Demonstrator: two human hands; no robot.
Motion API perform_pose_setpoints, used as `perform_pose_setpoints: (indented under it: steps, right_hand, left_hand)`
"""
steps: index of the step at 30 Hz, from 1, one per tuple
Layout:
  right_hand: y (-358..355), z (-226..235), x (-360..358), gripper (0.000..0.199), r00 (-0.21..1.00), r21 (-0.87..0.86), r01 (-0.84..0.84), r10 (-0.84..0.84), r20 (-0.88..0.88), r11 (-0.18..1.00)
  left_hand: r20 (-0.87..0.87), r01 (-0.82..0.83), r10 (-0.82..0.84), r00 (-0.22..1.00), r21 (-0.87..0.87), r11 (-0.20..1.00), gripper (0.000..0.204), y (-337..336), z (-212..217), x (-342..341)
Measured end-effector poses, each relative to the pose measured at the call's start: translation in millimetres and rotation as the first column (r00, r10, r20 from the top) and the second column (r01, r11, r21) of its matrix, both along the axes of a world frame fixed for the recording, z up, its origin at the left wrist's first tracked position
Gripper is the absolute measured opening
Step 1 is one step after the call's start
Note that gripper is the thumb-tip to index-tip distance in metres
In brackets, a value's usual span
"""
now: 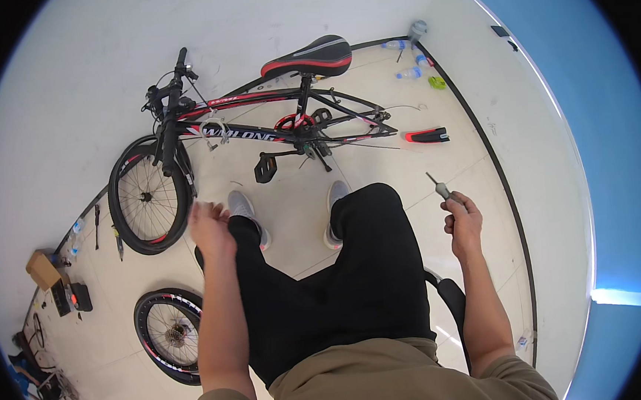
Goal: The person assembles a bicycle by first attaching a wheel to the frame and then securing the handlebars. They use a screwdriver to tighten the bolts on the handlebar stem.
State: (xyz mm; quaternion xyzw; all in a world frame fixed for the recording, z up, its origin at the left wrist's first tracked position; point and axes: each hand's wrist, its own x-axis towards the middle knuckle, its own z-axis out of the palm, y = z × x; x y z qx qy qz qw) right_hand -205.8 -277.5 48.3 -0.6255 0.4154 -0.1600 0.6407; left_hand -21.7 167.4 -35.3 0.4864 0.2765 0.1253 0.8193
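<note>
My right hand (463, 226) is closed around the light grey handle of a screwdriver (442, 189), its thin shaft pointing up and away from me. My left hand (212, 230) hovers over the floor by my left knee, close to the bicycle's front wheel (147, 197); its fingers are smeared by motion. In front of my feet stands a black and red bicycle (245, 133) with no wheel at its rear end. The detached rear wheel (145, 332), with its sprockets showing, is on the left, partly behind my left forearm.
A black and red mudguard piece (427, 136) lies right of the frame. Several plastic bottles (408, 73) and green tape (436, 82) are at the far right corner. A cardboard box (43, 270) and tools (119, 242) lie at left. A chair armrest (452, 298) is beside my right thigh.
</note>
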Motion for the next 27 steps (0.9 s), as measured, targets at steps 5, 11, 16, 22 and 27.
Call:
perform_pose_setpoints:
  steps: [5, 11, 16, 22, 27]
  right_hand:
    - [32, 45, 24, 0.039, 0.989, -0.143, -0.123, 0.133, 0.061, 0.982]
    - [104, 38, 88, 0.045, 0.939, 0.18, -0.343, 0.333, 0.082, 0.922]
    - [176, -36, 112, 0.041, 0.877, 0.55, -0.464, 0.449, 0.172, 0.695]
    - [226, -104, 123, 0.043, 0.84, 0.521, -0.515, 0.522, 0.149, 0.681]
    - [232, -127, 120, 0.039, 0.729, -0.007, -0.684, 0.683, 0.041, 0.73]
  left_hand:
    - [-0.225, 0.581, -0.555, 0.801, 0.071, 0.811, 0.051, -33, 2, -16]
    - [-0.393, 0.809, -0.713, 0.581, 0.185, 0.558, 0.052, -57, -11, 2]
    - [-0.216, 0.83, -0.845, 0.489, -0.183, 0.527, 0.05, -72, 1, 1]
    - [-0.269, 0.74, -0.727, 0.632, -0.07, 0.669, 0.039, -64, -10, 3]
    - [-0.275, 0.737, -0.715, 0.642, -0.034, 0.675, 0.036, -66, -23, 4]
